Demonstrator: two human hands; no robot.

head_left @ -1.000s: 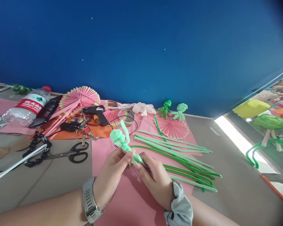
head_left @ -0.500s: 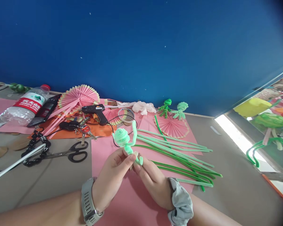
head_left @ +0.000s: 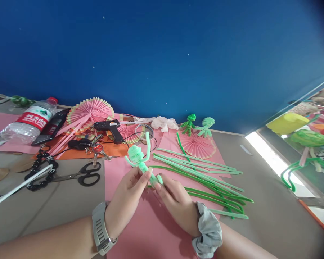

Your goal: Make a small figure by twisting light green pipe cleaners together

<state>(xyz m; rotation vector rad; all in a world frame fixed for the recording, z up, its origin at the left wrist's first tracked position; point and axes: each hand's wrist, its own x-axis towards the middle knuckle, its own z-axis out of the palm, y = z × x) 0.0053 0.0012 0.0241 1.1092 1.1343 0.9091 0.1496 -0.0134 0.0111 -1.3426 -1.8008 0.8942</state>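
Note:
A light green pipe-cleaner figure [head_left: 136, 154] with a round coiled head and raised arms is held up over pink paper [head_left: 145, 233]. My left hand [head_left: 128, 196] pinches its body between thumb and fingers. Lower down, my right hand [head_left: 176, 203] is closed on the figure's bent leg end, partly hidden by the fingertips. Loose pipe cleaners [head_left: 205, 174] in light and dark green lie just beyond my right hand. Two finished-looking figures, one dark green [head_left: 188, 126] and one light green [head_left: 206, 127], stand by the blue wall.
Scissors [head_left: 89, 174], a bunch of keys [head_left: 98, 148], a black beaded strap [head_left: 32, 181] and a hot glue gun [head_left: 110, 127] lie to the left. Farther left is a plastic bottle [head_left: 32, 120]. Pleated paper fans [head_left: 93, 111] line the blue wall [head_left: 162, 61].
The figure has shifted slightly left and tilted, showing more of its body. My right hand's fingers have slid along toward its lower end.

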